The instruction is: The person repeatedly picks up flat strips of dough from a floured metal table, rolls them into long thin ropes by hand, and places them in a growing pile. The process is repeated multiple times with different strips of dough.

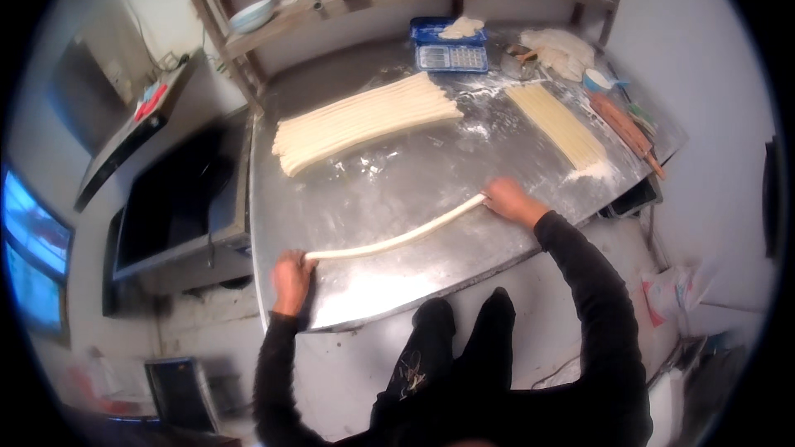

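A long pale rope of dough (397, 238) stretches between my two hands, sagging a little over the near part of the metal table (364, 199). My left hand (291, 281) is closed on its left end, close to the table's near left corner. Its other end is gripped by my right hand (509, 201), farther from me and to the right. Beyond them lies a wide row of dough ropes (364, 120), side by side. Thinner, yellowish dough strips (559, 126) lie in a second row to the right, with white flour at their near end.
At the back stands a blue scale (451, 56) with a dough piece (462, 27) on top. Farther right are a larger dough mass (559, 51), a small blue cup (598, 79) and a rolling pin (625, 128). A wooden shelf (373, 2) holding a bowl (252, 15) runs behind.
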